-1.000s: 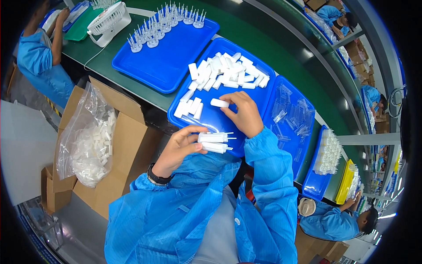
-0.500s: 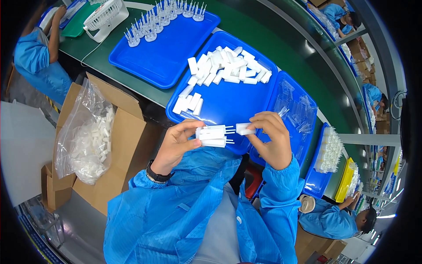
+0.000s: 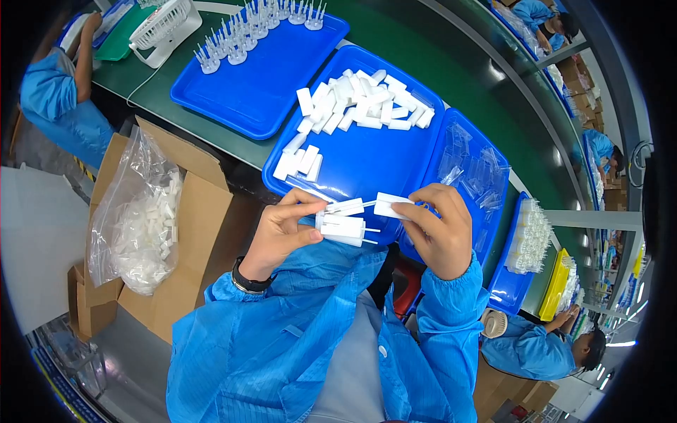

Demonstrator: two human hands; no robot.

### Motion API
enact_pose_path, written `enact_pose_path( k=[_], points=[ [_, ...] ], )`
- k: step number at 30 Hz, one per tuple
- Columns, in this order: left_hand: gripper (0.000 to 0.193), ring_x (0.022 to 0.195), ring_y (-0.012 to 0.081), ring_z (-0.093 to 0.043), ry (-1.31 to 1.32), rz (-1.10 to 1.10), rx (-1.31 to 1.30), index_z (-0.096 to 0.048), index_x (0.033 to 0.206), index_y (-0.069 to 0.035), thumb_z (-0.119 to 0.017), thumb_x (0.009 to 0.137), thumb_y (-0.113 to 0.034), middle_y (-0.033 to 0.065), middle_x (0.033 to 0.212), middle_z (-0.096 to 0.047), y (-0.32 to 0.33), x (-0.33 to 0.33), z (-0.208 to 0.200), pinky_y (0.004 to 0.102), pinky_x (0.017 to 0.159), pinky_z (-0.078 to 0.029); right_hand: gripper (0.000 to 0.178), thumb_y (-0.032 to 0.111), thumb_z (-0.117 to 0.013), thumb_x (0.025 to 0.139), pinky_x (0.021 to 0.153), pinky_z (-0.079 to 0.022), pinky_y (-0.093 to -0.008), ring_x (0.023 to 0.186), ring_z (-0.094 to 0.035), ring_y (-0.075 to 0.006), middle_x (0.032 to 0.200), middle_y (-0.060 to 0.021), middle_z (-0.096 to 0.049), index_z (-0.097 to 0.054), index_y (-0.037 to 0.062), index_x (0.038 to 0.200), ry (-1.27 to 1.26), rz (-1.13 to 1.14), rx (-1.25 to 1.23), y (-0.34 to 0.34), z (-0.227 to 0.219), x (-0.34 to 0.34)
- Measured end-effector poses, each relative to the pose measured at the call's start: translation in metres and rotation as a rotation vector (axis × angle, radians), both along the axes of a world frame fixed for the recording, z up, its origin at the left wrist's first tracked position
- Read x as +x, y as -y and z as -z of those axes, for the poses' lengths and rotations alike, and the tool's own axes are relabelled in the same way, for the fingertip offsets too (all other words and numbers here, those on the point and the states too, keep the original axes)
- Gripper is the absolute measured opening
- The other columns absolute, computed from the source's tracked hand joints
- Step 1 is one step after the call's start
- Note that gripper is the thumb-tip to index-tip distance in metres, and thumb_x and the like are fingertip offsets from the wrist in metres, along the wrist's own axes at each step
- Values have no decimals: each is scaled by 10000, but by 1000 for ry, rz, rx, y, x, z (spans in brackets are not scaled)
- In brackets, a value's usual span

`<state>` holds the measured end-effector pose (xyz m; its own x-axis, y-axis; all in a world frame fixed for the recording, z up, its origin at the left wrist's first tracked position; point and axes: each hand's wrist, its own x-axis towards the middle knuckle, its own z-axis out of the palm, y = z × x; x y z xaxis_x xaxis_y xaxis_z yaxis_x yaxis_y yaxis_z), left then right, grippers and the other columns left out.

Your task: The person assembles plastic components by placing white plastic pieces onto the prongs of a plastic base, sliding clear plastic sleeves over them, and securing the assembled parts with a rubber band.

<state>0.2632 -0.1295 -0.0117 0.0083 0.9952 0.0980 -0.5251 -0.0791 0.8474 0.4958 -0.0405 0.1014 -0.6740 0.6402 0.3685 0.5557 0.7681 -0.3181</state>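
Note:
My left hand (image 3: 281, 236) is closed on the base of a white pronged holder (image 3: 319, 220). White rectangular blocks (image 3: 343, 228) sit on its prongs, and thin prong tips stick out of them to the right. Between thumb and fingers, my right hand (image 3: 446, 227) pinches another white block (image 3: 390, 205). The near end of that block meets the tips of the upper prongs; whether they have entered it I cannot tell. Both hands are in front of a blue tray (image 3: 338, 182) that bears a pile of similar white blocks (image 3: 352, 106).
At the upper left, a blue tray (image 3: 233, 106) carries several pronged holders (image 3: 236, 49). Clear plastic pieces (image 3: 469, 158) fill a tray at right, beyond which stand filled holders (image 3: 530, 236). A cardboard box (image 3: 201, 225) with bagged blocks is at left. Co-workers (image 3: 60, 106) sit nearby.
The block in my right hand has turned lengthwise and reached the upper prong tips. My left hand has tilted the holder, so the blocks on it show at a different angle.

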Motion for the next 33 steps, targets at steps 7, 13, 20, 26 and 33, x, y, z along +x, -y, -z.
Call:
enact_pose_path(
  k=[7,13,20,26,33],
  points=[
    [448,1068,205,-548,-3,38,-33,-629,1169,-1,-760,741,-22,115,1122,-546,1,3,-2,320,893,-517,293,94,-760,620,704,-472,-359,877,-597,-241,924,-53,-633,-726,144,907,-15,-76,51,2,0,-4],
    [425,1124,229,-544,9,151,-18,-625,1174,-12,-694,765,80,116,1181,-514,2,7,-8,330,917,-544,354,115,-769,613,686,-469,-355,855,-599,-219,896,-39,-633,-718,136,963,-15,-219,4,2,3,-11],
    [443,1115,230,-550,-65,194,0,-628,1166,-5,-707,742,94,117,1166,-515,2,10,-8,335,885,-563,371,104,-765,635,647,-477,-312,793,-588,-226,855,-58,-618,-701,57,998,-127,-318,-193,3,18,-13],
    [421,1091,220,-551,-41,97,13,-615,1156,8,-684,750,91,124,1165,-512,1,7,-6,304,838,-564,235,134,-682,823,792,-462,-372,861,-585,-280,920,-102,-645,-692,38,1038,-279,-217,-490,-8,14,17],
    [322,1083,221,-538,75,57,-57,-620,1075,-12,-687,760,-16,115,1151,-536,-3,7,3,340,917,-427,206,142,-731,756,814,-443,-387,896,-542,-282,875,-99,-630,-709,60,943,125,586,-5,-21,56,96]
  ],
)
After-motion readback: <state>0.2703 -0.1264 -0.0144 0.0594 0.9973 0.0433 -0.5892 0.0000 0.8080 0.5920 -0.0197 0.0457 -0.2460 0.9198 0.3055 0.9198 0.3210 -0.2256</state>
